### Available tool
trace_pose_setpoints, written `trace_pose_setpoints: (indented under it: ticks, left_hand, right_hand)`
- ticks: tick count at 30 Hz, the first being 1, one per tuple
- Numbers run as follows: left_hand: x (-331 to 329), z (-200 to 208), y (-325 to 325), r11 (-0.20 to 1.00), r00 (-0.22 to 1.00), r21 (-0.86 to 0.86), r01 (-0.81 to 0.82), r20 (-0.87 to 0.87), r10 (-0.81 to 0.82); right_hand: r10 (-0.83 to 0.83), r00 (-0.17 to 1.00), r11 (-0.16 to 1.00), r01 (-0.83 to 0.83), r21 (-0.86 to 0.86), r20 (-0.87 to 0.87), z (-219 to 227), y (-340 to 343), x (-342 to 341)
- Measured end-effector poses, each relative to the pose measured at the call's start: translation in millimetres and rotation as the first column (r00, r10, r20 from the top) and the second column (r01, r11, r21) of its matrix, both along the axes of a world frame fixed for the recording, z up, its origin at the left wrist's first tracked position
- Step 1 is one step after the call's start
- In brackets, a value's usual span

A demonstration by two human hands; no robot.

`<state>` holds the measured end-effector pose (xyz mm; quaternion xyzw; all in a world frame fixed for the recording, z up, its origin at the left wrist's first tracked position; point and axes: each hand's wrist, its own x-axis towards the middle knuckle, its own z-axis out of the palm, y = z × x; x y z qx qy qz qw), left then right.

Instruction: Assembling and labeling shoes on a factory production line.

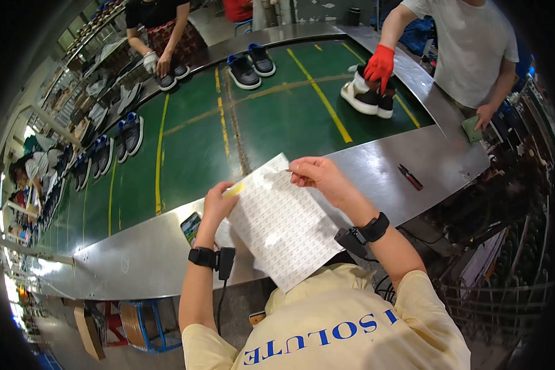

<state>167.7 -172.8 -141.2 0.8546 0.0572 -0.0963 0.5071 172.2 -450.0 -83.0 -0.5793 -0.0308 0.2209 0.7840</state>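
A white sheet of paper (pixel 283 225), covered in rows of small print and glossy in places, is held slanted in front of my chest, over the near metal edge of the table. My left hand (pixel 216 202) grips its upper left edge, beside a small yellow patch. At the upper right corner, the thumb and forefinger of my right hand (pixel 320 177) are pinched together on the sheet's edge. Whether a smaller piece is also between those fingertips is too small to tell. Black straps with small boxes sit on both my wrists.
A green conveyor belt (pixel 194 145) with yellow lines carries several dark shoes (pixel 245 71). On its metal border lie a phone (pixel 191 227) and red-and-black snips (pixel 410 177). Across the belt, a co-worker's red-gloved hand (pixel 380 63) holds white-and-dark shoes (pixel 362 97). Another co-worker handles shoes at the far left.
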Motion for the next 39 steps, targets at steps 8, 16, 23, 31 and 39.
trace_pose_setpoints:
  ticks: [8, 16, 23, 31, 39]
  left_hand:
    - [-27.3, 43.1, -103.6, 0.902, 0.601, 0.429, 0.053, 0.707, -0.372]
    - [-11.1, 27.7, -133.3, 0.99, 0.905, -0.091, 0.104, 0.423, -0.056]
    - [-1.8, 18.1, -162.1, 0.81, 1.0, -0.586, -0.001, 0.017, 0.014]
    - [11.5, 5.5, -198.0, 0.831, 0.999, -0.556, 0.013, 0.032, 0.006]
    - [29.6, -9.2, -202.2, 0.911, 0.999, -0.413, -0.014, -0.05, -0.008]
  right_hand:
    - [-0.116, 0.959, 0.936, 0.192, -0.296, 0.257, -30.1, -2.5, -1.0]
    - [-0.14, 0.978, 0.972, 0.165, -0.169, 0.153, -22.9, -30.0, -1.1]
    - [-0.089, 0.977, 0.985, 0.116, -0.13, 0.194, -52.1, -58.8, 7.8]
    - [-0.064, 0.994, 0.993, 0.073, -0.098, 0.093, -70.8, -84.7, 17.3]
    - [-0.116, 0.906, 0.79, 0.333, -0.515, 0.407, -69.1, -122.6, 45.5]
